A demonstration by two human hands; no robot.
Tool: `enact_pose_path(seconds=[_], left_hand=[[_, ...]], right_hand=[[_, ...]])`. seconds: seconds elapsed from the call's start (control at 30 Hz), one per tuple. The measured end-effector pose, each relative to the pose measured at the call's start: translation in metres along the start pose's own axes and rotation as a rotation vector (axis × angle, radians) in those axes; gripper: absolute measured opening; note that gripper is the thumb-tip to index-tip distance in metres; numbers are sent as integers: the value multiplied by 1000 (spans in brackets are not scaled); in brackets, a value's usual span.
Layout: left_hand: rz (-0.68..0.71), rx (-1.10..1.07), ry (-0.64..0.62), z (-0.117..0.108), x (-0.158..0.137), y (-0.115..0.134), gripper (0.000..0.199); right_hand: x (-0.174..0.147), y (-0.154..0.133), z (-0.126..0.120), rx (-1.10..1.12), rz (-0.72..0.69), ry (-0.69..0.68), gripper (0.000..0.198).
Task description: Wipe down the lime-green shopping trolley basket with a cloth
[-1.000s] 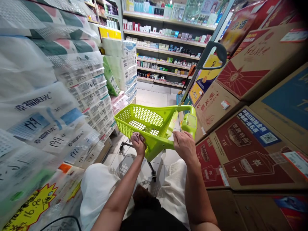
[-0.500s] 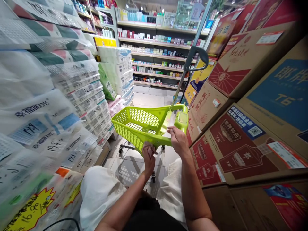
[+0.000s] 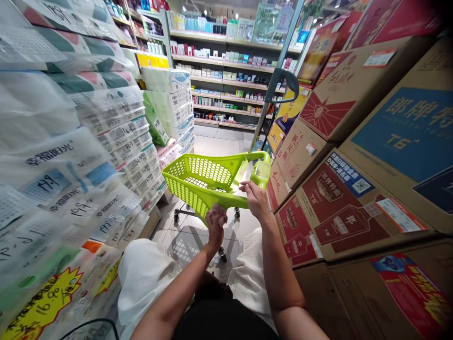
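A lime-green shopping cart (image 3: 193,200) with a perforated basket stands upright on casters in front of me. My left hand (image 3: 215,230) is closed around a crumpled brownish-pink cloth (image 3: 217,215), which is against the basket's near outer side. On the right, my right hand (image 3: 257,200) grips the basket's near rim, its fingertips pointing inward over the edge. The cart's grey handle (image 3: 282,85) rises on a metal pole beyond my right hand. Through the holes, the basket's inside shows no goods.
Stacked tissue packs (image 3: 116,104) line the left, with more white packs (image 3: 170,101) farther on. Cardboard cartons (image 3: 339,203) rise close on the right. Shelves of small boxes and bottles (image 3: 226,61) stand across the back. Pale floor tiles (image 3: 215,144) run between them.
The view has shifted slightly, so the cart and cartons appear farther left. My left hand has moved the cloth a little along the basket's side. My right hand stays at the rim.
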State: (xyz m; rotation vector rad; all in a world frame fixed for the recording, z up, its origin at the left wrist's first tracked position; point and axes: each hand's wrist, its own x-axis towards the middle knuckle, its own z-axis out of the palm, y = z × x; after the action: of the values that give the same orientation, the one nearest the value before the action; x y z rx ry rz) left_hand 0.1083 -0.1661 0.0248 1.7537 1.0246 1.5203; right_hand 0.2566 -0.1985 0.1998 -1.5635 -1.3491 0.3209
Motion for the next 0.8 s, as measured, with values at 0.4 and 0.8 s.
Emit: enact_pose_path(seconds=[0.4,0.8], left_hand=[[233,175,-348,-48,111,63,20],[112,119,-641,-54,152,65,35]], right_hand=[[-14,5,-9,140,21,433,51],[-19,11,-3,-260,-186,196,46]])
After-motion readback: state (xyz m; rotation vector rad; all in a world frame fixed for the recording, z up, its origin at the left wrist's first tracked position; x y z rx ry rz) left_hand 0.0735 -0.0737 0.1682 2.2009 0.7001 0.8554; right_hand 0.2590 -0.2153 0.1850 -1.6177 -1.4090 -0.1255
